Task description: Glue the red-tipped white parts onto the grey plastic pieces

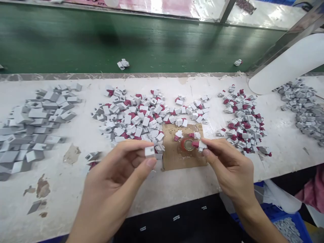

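Between thumb and index finger, my left hand (118, 179) pinches a small grey plastic block (149, 151) with an opening in its side. My right hand (229, 165) pinches a grey plastic part with a dark red piece (201, 145), its red end pointing left. Both parts are held apart from each other above the bench. Below the right one, a round orange-rimmed cap or dish (188, 145) sits on a piece of brown cardboard (186, 163). A couple of grey-and-red parts (178, 134) lie on the cardboard behind it.
A pile of grey blocks (43, 118) covers the bench's left side. Grey-and-red assemblies (136, 116) heap in the middle, with more parts (244, 118) at right and small grey pieces (306, 111) beyond. A white tube (286, 64) slants near the green belt (152, 44).
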### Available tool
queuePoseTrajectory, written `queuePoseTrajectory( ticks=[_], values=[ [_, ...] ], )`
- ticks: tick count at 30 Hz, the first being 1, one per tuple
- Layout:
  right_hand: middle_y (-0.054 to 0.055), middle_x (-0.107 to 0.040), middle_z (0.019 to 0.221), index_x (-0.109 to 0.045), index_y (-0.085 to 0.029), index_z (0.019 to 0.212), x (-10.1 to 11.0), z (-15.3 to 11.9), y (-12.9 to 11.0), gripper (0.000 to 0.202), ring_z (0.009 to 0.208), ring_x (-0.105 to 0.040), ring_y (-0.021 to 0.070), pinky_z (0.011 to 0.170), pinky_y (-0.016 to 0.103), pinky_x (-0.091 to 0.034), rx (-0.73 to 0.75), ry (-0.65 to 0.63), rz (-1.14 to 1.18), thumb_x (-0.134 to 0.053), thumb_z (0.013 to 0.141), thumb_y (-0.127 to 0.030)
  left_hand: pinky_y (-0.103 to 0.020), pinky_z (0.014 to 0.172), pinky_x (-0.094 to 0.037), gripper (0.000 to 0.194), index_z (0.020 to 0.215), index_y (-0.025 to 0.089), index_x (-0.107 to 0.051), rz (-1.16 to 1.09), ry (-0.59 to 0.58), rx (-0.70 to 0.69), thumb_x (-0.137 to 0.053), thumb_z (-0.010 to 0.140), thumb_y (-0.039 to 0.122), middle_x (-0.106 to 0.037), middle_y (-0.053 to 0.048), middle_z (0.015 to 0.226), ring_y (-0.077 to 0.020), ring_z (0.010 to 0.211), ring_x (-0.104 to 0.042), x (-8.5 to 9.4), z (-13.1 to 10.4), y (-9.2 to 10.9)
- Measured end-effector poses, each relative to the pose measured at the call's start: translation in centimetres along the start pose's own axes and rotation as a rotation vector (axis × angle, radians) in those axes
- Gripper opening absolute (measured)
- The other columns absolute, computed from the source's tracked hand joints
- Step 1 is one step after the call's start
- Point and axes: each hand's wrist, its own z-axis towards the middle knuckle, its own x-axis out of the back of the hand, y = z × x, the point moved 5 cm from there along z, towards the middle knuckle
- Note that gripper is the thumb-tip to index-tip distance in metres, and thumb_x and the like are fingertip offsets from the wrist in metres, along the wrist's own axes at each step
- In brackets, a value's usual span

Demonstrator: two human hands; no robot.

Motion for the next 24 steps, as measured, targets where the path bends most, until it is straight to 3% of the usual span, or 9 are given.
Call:
queuePoseTrajectory(
  ticks=[5, 16, 20, 24],
  values=[
    [0.003, -0.089, 0.109, -0.093, -0.037, 0.126, -0.3, 0.2, 0.1, 0.026, 0.098, -0.084, 0.0260, 0.081, 0.039, -0.069, 0.043, -0.055, -0.100, -0.081, 0.109, -0.020, -0.031, 0.074, -0.072, 0.011, 0.108, 0.043, -0.090, -0.077, -0.081, -0.009, -0.094, 0.097, 0.043, -0.077, 0.000, 0.085, -0.0232, 0.083, -0.079, -1.7, 0.4, 0.8],
    [0.004, -0.087, 0.103, -0.092, -0.037, 0.125, -0.3, 1.0, -1.6, 0.030, 0.087, -0.083, 0.0273, 0.072, 0.042, -0.069, 0.167, -0.099, -0.187, -0.077, 0.109, -0.016, -0.033, 0.074, -0.071, 0.014, 0.111, 0.037, -0.090, -0.123, -0.102, 0.018, -0.094, 0.100, 0.044, -0.081, -0.002, 0.091, -0.0228, 0.079, -0.076, -2.6, 0.5, 0.8],
    [0.004, -0.086, 0.102, -0.093, -0.037, 0.124, -0.2, 1.1, -1.5, 0.029, 0.086, -0.081, 0.0262, 0.074, 0.042, -0.070, 0.161, -0.105, -0.175, -0.077, 0.109, -0.017, -0.030, 0.076, -0.071, 0.013, 0.113, 0.038, -0.091, -0.153, -0.160, 0.029, -0.094, 0.100, 0.041, -0.083, -0.001, 0.093, -0.0205, 0.080, -0.078, -3.7, 1.0, 0.8],
    [0.003, -0.087, 0.106, -0.094, -0.039, 0.126, 0.3, 0.8, -1.1, 0.030, 0.093, -0.082, 0.0243, 0.079, 0.038, -0.071, 0.059, -0.074, -0.024, -0.083, 0.107, -0.018, -0.029, 0.079, -0.074, 0.011, 0.113, 0.037, -0.091, -0.238, -0.219, 0.084, -0.092, 0.102, 0.037, -0.085, 0.000, 0.092, -0.0209, 0.084, -0.084, -5.0, 1.5, 0.8]
  ],
)
